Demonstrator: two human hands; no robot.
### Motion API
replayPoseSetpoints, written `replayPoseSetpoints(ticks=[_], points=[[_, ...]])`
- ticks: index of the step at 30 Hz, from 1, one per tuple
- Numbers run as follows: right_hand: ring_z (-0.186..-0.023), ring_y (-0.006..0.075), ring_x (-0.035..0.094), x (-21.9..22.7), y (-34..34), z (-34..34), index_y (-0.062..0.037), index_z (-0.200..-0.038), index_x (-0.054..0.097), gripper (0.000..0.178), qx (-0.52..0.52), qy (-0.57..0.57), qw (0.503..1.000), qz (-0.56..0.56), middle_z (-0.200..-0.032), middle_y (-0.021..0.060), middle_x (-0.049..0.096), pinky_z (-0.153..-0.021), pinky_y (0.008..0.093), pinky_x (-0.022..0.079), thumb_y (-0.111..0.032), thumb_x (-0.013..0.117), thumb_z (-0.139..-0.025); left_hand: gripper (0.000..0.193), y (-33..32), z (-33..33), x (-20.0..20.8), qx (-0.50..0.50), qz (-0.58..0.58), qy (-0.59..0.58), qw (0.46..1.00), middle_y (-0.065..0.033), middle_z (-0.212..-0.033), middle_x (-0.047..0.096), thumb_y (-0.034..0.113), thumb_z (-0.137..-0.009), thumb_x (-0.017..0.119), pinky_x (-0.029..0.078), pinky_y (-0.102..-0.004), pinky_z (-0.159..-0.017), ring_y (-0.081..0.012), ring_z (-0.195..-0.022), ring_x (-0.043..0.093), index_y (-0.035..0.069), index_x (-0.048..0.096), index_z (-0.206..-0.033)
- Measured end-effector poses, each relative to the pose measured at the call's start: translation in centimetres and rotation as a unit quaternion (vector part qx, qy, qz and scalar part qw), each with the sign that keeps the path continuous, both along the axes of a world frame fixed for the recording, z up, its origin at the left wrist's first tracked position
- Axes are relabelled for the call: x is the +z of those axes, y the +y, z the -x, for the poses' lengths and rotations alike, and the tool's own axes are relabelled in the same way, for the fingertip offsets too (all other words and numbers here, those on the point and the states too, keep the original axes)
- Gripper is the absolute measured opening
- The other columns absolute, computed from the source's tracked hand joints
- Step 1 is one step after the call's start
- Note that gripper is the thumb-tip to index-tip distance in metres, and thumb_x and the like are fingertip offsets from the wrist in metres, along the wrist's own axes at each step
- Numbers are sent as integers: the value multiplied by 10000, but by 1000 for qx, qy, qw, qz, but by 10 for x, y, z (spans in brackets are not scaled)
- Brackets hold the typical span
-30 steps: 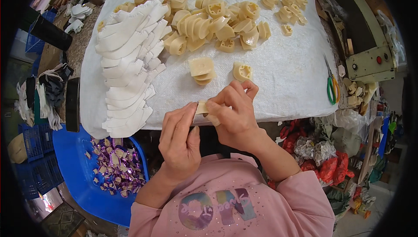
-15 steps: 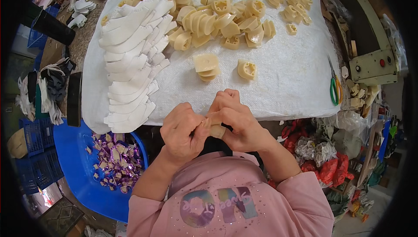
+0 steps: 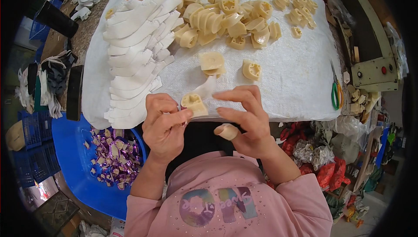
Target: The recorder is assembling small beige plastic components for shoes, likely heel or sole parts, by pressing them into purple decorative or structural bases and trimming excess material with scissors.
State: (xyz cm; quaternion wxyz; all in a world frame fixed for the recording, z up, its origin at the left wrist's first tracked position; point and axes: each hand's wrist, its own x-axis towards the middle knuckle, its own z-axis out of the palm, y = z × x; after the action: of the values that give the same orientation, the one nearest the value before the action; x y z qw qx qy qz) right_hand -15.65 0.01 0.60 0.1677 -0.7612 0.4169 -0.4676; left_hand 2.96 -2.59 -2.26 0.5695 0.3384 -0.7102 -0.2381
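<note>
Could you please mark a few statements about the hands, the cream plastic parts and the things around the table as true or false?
1. The left hand holds a cream plastic part with a white strip at it. True.
2. The right hand grips the green-handled scissors. False: the scissors lie on the white cloth at the person's right, apart from both hands.
3. A stack of white curved pieces lies on the cloth to the left of the heap of cream parts. True.
4. The blue tub below the table edge holds cream parts. False: it holds purple wrappers.
5. The right thumb wears a tan wrap. True.
</note>
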Motion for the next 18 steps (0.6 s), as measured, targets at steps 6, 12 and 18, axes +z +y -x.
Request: replayPoseSetpoints(ticks=[6, 12, 18], points=[[-940, 185, 601, -26, 22, -5, -7, -1068, 541, 214, 50, -410, 838, -355, -1047, 125, 605, -834, 321, 479, -163, 559, -923, 272, 8, 21, 12, -43, 18, 100, 994, -83, -838, 535, -104, -684, 682, 478, -315, -716, -253, -808, 550, 66, 614, -885], [-1028, 225, 587, -23, 35, -3, 50, -1118, 472, 262, 67, -534, 767, -348, -1126, 160, 584, -900, 365, 486, -167, 450, -971, 274, 14, 17, 9, -149, 7, 26, 988, -145, -925, 591, -133, -642, 641, 499, -352, -669, -275, -806, 609, 10, 576, -867], [-1071, 229, 572, -10, 39, -5, 67, -1130, 489, 263, 34, -494, 772, -398, -1197, 192, 557, -925, 357, 484, -123, 399, -972, 188, 15, 27, 5, -62, 91, -121, 986, -134, -883, 582, -68, -636, 640, 434, -325, -585, -257, -743, 578, -3, 569, -797]])
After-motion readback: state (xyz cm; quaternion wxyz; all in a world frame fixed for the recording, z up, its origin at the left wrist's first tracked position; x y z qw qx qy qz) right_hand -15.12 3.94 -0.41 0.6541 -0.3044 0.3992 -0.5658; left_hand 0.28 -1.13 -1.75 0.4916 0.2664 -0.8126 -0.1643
